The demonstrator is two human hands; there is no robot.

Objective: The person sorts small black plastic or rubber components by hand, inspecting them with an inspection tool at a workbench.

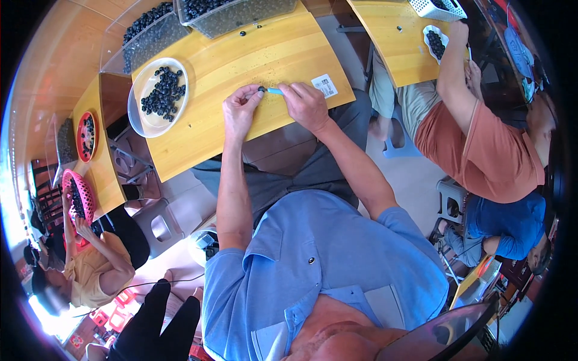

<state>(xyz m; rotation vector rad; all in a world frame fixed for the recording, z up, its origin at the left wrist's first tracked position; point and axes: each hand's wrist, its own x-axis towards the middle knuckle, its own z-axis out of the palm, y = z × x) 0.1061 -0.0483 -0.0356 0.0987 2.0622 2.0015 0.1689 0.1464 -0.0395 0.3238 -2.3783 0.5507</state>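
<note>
My left hand (241, 109) pinches a small dark round bead-like piece (261, 89) between thumb and fingertips, over the wooden table (223, 135). My right hand (307, 106) is closed round a slim light-blue handled tool (274, 91). The tool's tip meets the dark piece, or comes very close to it; its exact shape is too small to make out. Left of my hands stands a round pale bowl (136, 114) with many similar dark pieces in it. Fine crumbs lie on the wood around my fingers.
Two clear bins (114, 55) (265, 13) full of dark pieces stand at the table's far edge, with a few loose pieces (242, 33) nearby. A white label (324, 85) lies at right. People work at side tables, with a pink basket (90, 195) and white dish (427, 30).
</note>
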